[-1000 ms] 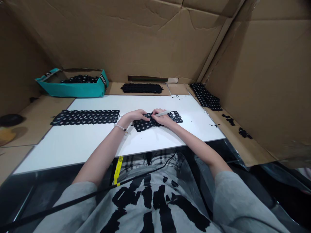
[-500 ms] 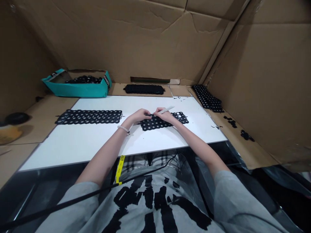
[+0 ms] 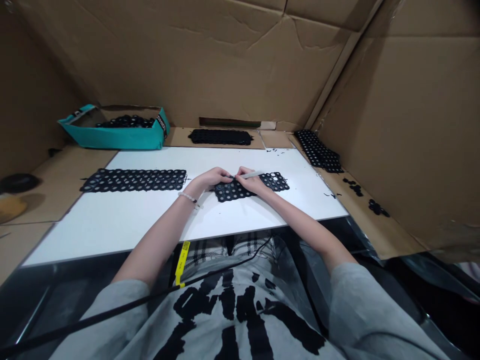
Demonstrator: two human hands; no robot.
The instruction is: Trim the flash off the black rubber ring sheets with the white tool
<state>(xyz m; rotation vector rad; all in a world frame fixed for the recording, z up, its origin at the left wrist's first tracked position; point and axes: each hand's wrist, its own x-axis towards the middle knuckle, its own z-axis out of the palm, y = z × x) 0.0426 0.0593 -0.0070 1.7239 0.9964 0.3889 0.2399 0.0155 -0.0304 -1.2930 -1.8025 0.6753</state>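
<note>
Beyond the left end of the white tabletop (image 3: 112,230) lay a dark round object (image 3: 18,182) and a tan rounded object (image 3: 11,207) on brown cardboard. Behind the tabletop's left end sat a teal box (image 3: 112,138) holding a heap of black pieces (image 3: 125,121), with black-and-white lettering on its corner that read "SHO", the rest unreadable.

On the left half of the tabletop lay a long black perforated sheet (image 3: 133,180), its round holes showing pale. Right of centre, a shorter black perforated sheet (image 3: 240,189) lay flat under both hands. The left hand (image 3: 212,178), with a beaded bracelet (image 3: 186,196) on its wrist, curved down onto that sheet; I could not tell whether its grip was pinching the sheet or only pressing. The right hand (image 3: 252,183) gripped a white marker (image 3: 250,175), which pointed toward the tabletop's right end, its fingers closed around the barrel.

Behind the tabletop's middle lay a dark sheet (image 3: 220,137). Past the right end, a black perforated stack (image 3: 318,150) and small black scraps (image 3: 377,206) sat on cardboard. Below the front edge hung a yellow tag (image 3: 182,262), its print too small to read.
</note>
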